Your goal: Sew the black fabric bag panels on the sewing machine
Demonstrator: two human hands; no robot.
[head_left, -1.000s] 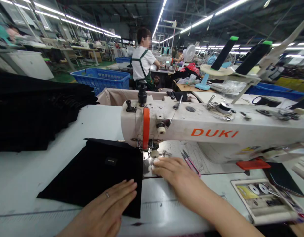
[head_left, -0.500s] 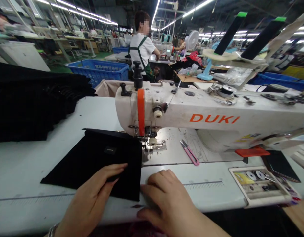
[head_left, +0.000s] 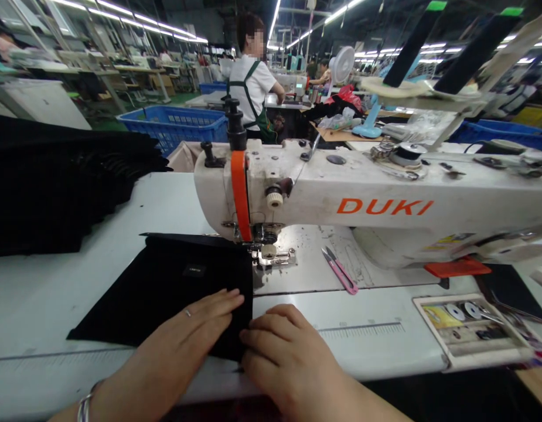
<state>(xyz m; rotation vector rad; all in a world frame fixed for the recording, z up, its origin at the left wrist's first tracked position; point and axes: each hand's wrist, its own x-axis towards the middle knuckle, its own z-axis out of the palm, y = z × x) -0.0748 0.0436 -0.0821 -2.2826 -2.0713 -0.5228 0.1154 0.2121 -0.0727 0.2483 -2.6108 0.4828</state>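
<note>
A flat black fabric piece with a small dark label lies on the pale sewing table. Its upper right edge sits under the needle area of a white sewing machine. My left hand rests flat on the cloth, fingers stretched out together toward the right edge. At the lower right corner, the curled fingers of my right hand are closed on the fabric's edge; the thumb side partly hides that corner.
Pink thread snips lie on the machine bed. To the right, a small tray holds bobbins. A heap of black fabric covers the table's left side. Behind are a blue basket and a person in a green apron.
My left hand has moved up and right, flattening on the cloth. My right hand has shifted slightly left and closed on the fabric's corner. The view has shifted slightly.
</note>
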